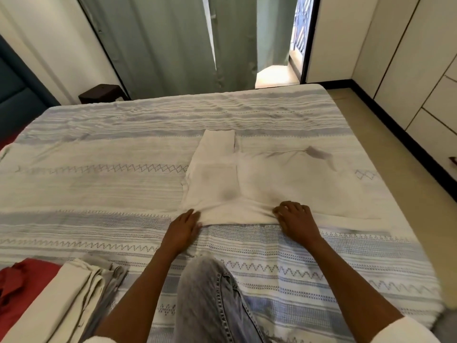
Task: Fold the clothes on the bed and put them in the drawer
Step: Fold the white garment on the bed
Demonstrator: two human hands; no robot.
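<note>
Cream cloth, one soft garment point(222, 179), lies partly folded in the middle of the bed point(99, 194), its near edge doubled over into a thick rounded fold and a narrower flap reaching toward the far side. Faint grey smudges show on its weave. Two hands work that near edge. On the left hand point(183, 226) the fingers lie straight and close together, flat against the left end of the fold. On the right hand point(296, 219) the fingers are curled and bunch the fabric at the right end, pinching a small ridge of it.

One bedspread point(296, 268) covers the mattress, woven in pale blue and white bands with zigzag and diamond rows, slightly rumpled. At the near left corner sits one stack of folded cloths point(74, 293), beige on top with grey layers at the edge, and beside it one crumpled red piece point(14, 280). One knee in faded grey denim point(210, 293) rests on the bed between the arms. Two green curtains point(160, 40) hang in long pleats beyond the bed.
</note>
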